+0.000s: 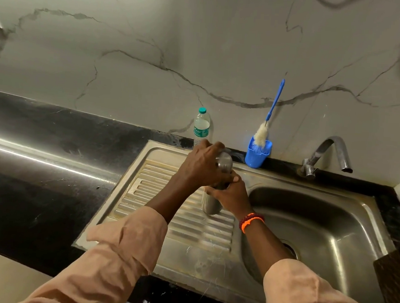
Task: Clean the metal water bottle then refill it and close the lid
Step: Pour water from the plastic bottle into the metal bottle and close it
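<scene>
Two rolled sleeves (126,248) reach over the sink (344,234) rim. The bottle (210,205) stands upright on the ribbed drainboard (157,210), left of the basin. The right hand (232,196) wraps round its body; the left hand (200,165) curls over the lid (224,161) on top. Bare steel like this looks rigid and probably slick when wet, so a full-palm hold on the body with the twist at the lid seems soundest. Behind stand a plastic bottle (202,125), a brush (266,123) in a blue cup (256,156), and the tap (329,153), all on the tabletop (40,159).
</scene>
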